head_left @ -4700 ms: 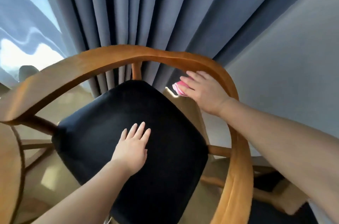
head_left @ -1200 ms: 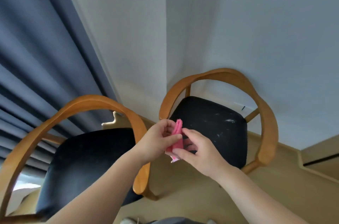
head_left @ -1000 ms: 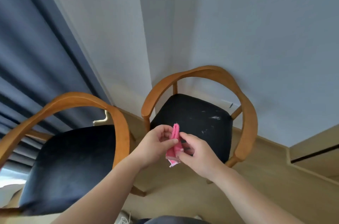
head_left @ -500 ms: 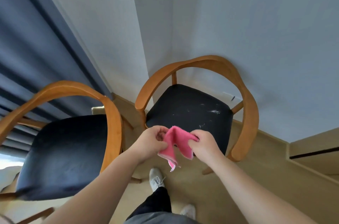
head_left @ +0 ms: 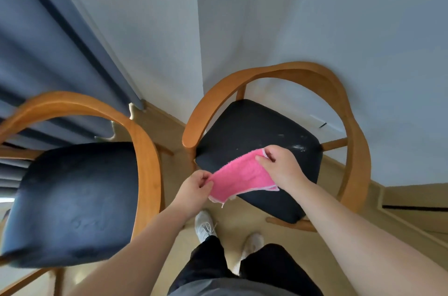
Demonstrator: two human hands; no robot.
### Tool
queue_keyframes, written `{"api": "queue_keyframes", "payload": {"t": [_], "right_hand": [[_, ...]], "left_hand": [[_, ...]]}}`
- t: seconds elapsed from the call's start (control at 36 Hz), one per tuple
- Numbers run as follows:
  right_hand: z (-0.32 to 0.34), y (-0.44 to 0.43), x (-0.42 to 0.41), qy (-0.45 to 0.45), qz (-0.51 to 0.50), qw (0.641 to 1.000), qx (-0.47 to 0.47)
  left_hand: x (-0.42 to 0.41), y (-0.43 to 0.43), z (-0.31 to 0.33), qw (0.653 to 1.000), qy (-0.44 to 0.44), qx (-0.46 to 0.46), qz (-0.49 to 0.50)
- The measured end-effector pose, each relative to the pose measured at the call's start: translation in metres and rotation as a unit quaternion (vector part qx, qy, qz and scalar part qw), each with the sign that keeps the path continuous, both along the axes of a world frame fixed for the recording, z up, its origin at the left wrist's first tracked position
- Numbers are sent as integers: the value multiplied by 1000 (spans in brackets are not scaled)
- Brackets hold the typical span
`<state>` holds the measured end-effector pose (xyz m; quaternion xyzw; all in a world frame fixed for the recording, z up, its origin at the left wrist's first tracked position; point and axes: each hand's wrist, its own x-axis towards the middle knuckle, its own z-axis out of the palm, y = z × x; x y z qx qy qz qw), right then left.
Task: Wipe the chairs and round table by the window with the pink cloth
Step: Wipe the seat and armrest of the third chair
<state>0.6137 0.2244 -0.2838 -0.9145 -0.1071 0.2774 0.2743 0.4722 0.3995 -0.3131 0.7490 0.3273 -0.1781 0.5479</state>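
Observation:
The pink cloth (head_left: 240, 178) is spread flat between both hands, above the front edge of the right chair's seat. My left hand (head_left: 195, 190) pinches its near left corner. My right hand (head_left: 280, 167) pinches its far right corner. The right chair (head_left: 257, 131) has a curved wooden back rail and a black seat with white specks near its far right corner. The left chair (head_left: 70, 196) is the same kind, with a dark seat. The round table is out of view.
A grey-blue curtain (head_left: 41, 48) hangs behind the left chair, and a pale wall corner (head_left: 201, 29) rises behind the right chair. My white shoes (head_left: 206, 224) stand on the wooden floor between the chairs. A low wooden ledge (head_left: 412, 201) runs at the right.
The view has turned from the left chair to the right one. The cloth went from a folded strip between my hands to a flat sheet, with my hands moving apart.

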Motion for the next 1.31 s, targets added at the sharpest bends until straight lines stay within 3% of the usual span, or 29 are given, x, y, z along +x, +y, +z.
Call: {"api": "queue_keyframes", "payload": {"t": [0.17, 0.31, 0.5, 0.69, 0.83, 0.97, 1.03, 1.11, 1.22, 1.31], "right_hand": [[-45, 19, 34, 54, 40, 997, -35], [-103, 43, 71, 101, 90, 986, -98], [-191, 75, 124, 65, 156, 979, -115], [-242, 105, 155, 51, 200, 968, -140], [-240, 95, 156, 41, 194, 972, -128], [-230, 69, 145, 76, 168, 976, -119], [-226, 62, 138, 89, 164, 975, -118], [-224, 57, 125, 105, 157, 974, -122], [-233, 54, 104, 115, 153, 975, -111], [-252, 56, 91, 107, 167, 975, -102]], "left_hand": [[12, -2, -39, 995, 48, -48, 68], [28, -11, -92, 971, 79, -98, 204], [59, -25, -176, 938, 100, -134, 304], [78, -35, -228, 931, 131, -119, 318], [73, -31, -219, 957, 172, -47, 229], [81, -13, -171, 990, 81, 104, 51], [86, 2, -147, 974, -7, 223, -33], [96, 30, -118, 919, -124, 357, -113], [115, 74, -108, 865, -181, 440, -160], [135, 95, -117, 852, -176, 447, -209]]}}
